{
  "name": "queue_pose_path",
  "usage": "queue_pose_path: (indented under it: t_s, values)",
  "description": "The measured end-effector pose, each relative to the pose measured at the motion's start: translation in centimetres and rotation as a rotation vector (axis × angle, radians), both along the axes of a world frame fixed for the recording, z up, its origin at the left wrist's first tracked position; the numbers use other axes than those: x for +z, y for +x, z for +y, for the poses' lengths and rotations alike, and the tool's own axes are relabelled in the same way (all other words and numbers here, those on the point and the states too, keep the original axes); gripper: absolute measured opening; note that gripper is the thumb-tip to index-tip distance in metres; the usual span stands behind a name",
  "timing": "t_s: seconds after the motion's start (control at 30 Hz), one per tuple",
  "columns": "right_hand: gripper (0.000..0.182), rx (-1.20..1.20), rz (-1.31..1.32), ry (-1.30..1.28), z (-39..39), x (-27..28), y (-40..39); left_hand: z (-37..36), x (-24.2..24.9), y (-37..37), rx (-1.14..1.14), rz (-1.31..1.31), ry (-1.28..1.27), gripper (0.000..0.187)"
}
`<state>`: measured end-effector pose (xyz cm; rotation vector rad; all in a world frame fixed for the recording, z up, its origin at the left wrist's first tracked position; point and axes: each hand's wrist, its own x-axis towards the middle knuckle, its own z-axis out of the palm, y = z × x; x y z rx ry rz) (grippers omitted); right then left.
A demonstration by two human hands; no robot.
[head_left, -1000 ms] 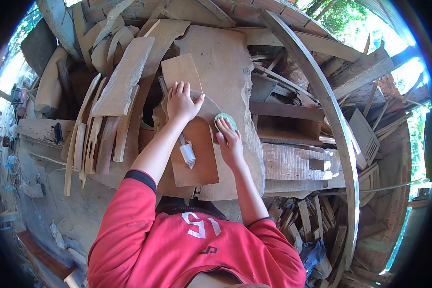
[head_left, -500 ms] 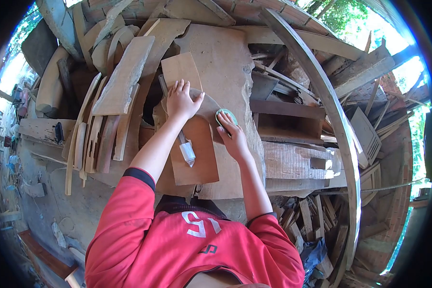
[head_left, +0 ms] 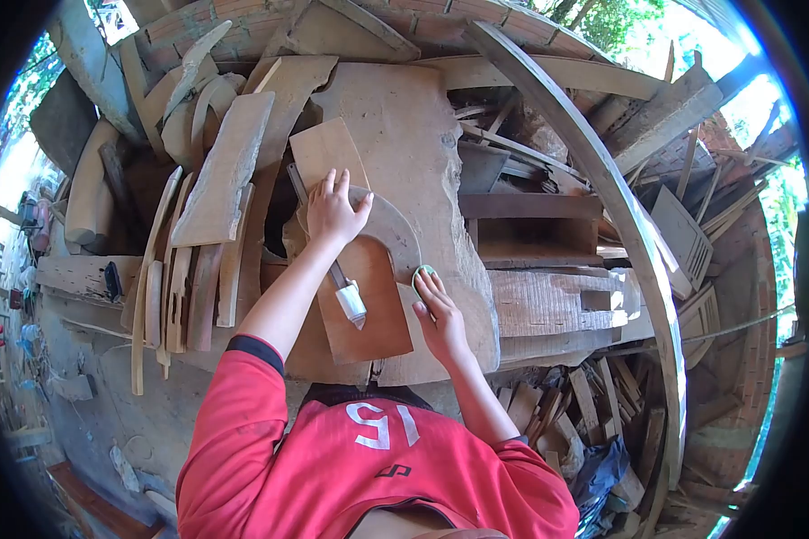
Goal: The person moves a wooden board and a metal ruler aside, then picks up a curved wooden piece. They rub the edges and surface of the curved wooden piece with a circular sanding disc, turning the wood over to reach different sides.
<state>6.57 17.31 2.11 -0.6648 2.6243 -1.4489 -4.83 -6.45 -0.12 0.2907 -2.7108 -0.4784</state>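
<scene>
My left hand [head_left: 334,214] lies with spread fingers on the upper end of a curved wooden piece [head_left: 395,223], pressing it down. At that curve's lower right end, my right hand [head_left: 440,319] has its fingers over a green-edged round sanding pad [head_left: 422,273], mostly hidden beneath them. A reddish-brown board [head_left: 373,301] lies inside the curve, and a pale board [head_left: 325,148] sits beyond my left hand. Below my left wrist, a tool with a dark shaft and white wrapped handle [head_left: 351,304] rests over the reddish board.
A wide wooden slab [head_left: 413,117] with a ragged right edge lies underneath. Loose planks [head_left: 225,166] are stacked at left. To the right are a wooden box frame [head_left: 530,208], a rough beam [head_left: 548,301] and a long curved beam [head_left: 602,162].
My right hand and the pad have slid down along the curved piece toward its lower end. My left hand stays on the upper end. The view has shifted slightly.
</scene>
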Motion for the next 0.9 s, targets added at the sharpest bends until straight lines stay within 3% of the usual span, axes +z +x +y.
queue_pose_path:
  t_s: [0.13,0.2,0.33,0.37,0.43,0.53,0.6,0.8,0.9]
  values:
    - [0.038,-0.070,0.086,-0.022,-0.8,-0.7,0.9,-0.1,0.0,0.0,-0.028,0.059,0.026,0.067]
    - [0.038,-0.126,0.221,0.210,-0.8,-0.9,1.2,-0.3,0.2,0.0,-0.125,0.041,0.040,0.068]
    - [0.037,-0.149,0.199,0.234,-0.8,-1.3,0.6,-0.1,1.0,0.5,-0.155,0.005,0.075,0.073]
    - [0.037,-0.149,0.197,0.233,-1.0,-1.3,0.3,-0.1,1.1,0.5,-0.154,0.016,0.089,0.076]
    - [0.037,-0.095,0.170,-0.029,-1.4,-1.4,-0.4,-0.2,1.0,0.5,-0.156,0.028,0.102,0.079]
    - [0.036,-0.067,0.177,-0.039,-1.7,-0.7,-1.3,-0.2,1.0,0.5,-0.147,0.060,0.092,0.082]
    - [0.035,-0.044,0.151,-0.027,-1.7,-0.3,-1.4,0.0,1.0,0.4,-0.259,0.062,0.291,0.082]
    - [0.037,-0.010,0.186,0.035,-1.7,-0.6,-1.2,0.4,0.7,-0.8,-0.466,0.198,0.343,0.072]
    - [0.039,-0.009,0.199,0.054,-1.8,-0.8,-1.2,0.6,0.6,-0.5,-0.295,0.172,0.132,0.066]
